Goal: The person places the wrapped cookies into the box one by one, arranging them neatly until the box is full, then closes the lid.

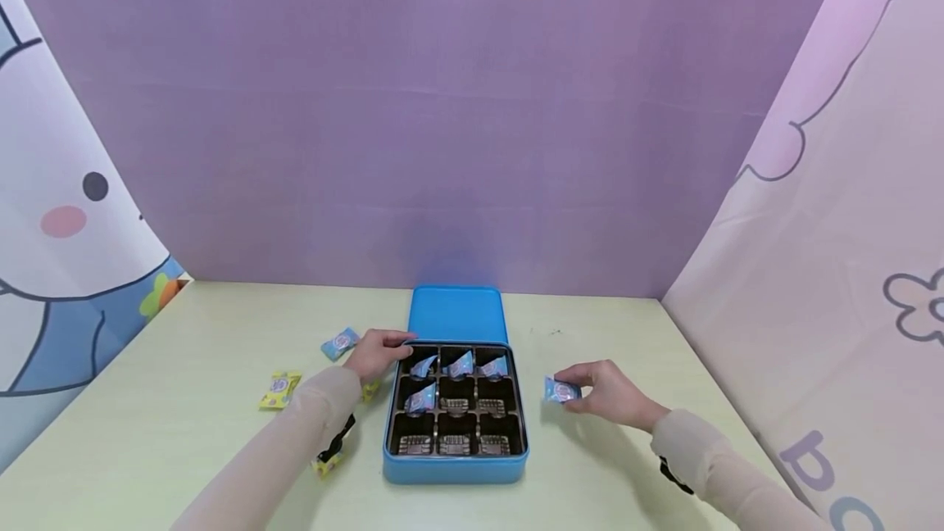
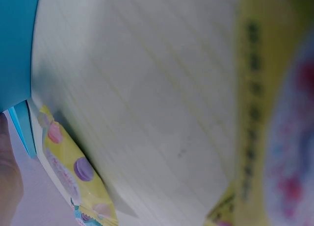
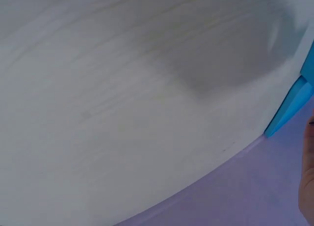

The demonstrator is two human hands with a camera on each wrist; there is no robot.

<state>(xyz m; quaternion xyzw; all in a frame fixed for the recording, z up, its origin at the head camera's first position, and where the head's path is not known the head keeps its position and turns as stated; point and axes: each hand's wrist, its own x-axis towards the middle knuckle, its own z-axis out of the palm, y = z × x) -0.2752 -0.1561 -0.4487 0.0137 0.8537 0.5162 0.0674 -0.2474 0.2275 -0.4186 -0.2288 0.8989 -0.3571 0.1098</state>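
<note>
A blue tin box (image 1: 456, 469) with a black divided insert stands in the middle of the table, its lid folded back. Blue-wrapped candies (image 1: 460, 365) fill the three back compartments, and another blue candy (image 1: 421, 398) sits in the middle row's left one. The other compartments hold no candy. My left hand (image 1: 374, 353) grips the box's back left corner, its fingers at the rim. To the right of the box, my right hand (image 1: 608, 393) pinches a blue-wrapped candy (image 1: 562, 390) between thumb and fingers, just above the table. Both wrist views show only an edge of each hand.
Left of the box lie a blue candy (image 1: 340, 343) and a yellow candy (image 1: 280, 390). More yellow candies (image 1: 329, 463) lie partly hidden by the left arm. The blue lid (image 1: 457, 314) reaches toward the purple back panel (image 1: 457, 121). Printed cloth panels flank the table.
</note>
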